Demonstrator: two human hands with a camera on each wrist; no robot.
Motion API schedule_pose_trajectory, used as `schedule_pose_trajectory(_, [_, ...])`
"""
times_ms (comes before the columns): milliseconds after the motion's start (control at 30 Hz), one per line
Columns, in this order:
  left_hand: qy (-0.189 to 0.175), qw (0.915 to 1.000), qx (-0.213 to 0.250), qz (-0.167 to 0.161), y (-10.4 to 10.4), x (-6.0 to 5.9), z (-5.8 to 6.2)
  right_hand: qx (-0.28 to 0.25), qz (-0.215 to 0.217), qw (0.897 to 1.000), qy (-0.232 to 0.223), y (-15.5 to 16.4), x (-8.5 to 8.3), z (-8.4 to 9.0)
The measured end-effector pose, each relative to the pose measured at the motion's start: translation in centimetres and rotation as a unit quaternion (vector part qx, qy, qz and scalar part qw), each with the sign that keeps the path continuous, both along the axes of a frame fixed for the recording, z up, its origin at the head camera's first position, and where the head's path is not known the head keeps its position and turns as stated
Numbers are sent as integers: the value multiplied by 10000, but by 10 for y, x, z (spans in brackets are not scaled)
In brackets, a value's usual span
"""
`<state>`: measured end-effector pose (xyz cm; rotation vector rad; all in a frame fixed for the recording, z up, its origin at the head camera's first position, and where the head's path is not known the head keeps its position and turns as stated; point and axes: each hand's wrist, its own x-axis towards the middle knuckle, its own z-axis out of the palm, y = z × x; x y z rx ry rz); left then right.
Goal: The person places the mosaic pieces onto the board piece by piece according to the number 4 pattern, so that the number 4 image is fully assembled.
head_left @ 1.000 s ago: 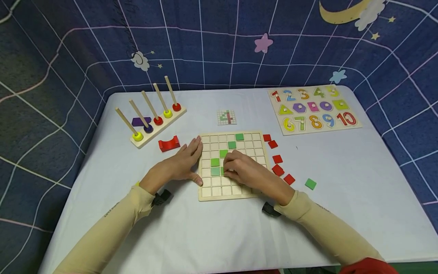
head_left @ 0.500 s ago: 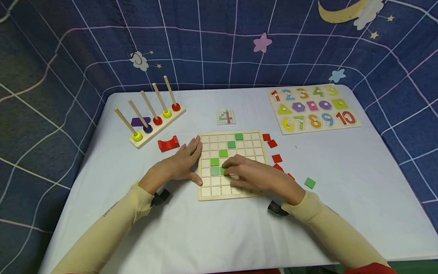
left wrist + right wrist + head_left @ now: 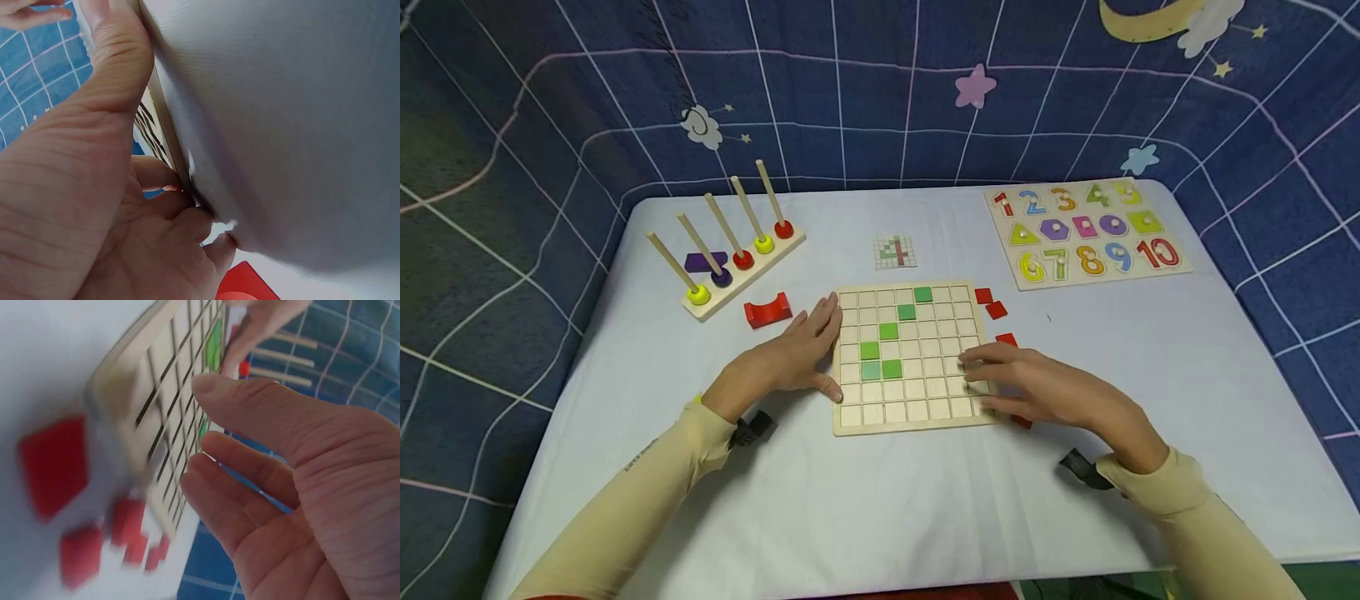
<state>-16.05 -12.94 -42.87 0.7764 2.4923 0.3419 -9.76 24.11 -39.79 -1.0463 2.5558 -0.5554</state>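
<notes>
A wooden grid board (image 3: 936, 389) lies on the table, with several green tiles (image 3: 891, 369) in its cells, mostly along a slanting line. My left hand (image 3: 797, 354) rests along the board's left edge, its fingers extended and its thumb near the lower corner. Over the right edge hovers my right hand (image 3: 1052, 392); the right wrist view shows its fingers loosely bent with nothing between them. Red tiles (image 3: 56, 465) lie loose beside that edge, some hidden under the right hand in the head view. Behind the board is a small pattern card (image 3: 894, 252).
At the left stands a peg stacker (image 3: 745, 279) with coloured rings, a purple block (image 3: 703, 262) behind it. A red curved block (image 3: 768, 311) sits close to my left hand. A number puzzle board (image 3: 1086, 237) lies at the back right.
My right hand has let go of a green tile, now fully visible in its cell, and has moved right to the board's edge. The left hand stays put.
</notes>
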Motion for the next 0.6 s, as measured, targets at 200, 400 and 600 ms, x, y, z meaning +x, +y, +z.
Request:
schedule_pose_trajectory(200, [34, 10000, -12, 13, 0, -1, 2, 43, -349, 9988, 337, 32, 14, 4])
schedule_pose_trajectory(400, [52, 10000, -58, 39, -2, -3, 2, 172, -1000, 9935, 511, 57, 24, 1])
schedule_pose_trajectory(600, [-39, 10000, -5, 32, -1, -2, 0, 381, -1597, 9840, 685, 80, 32, -5])
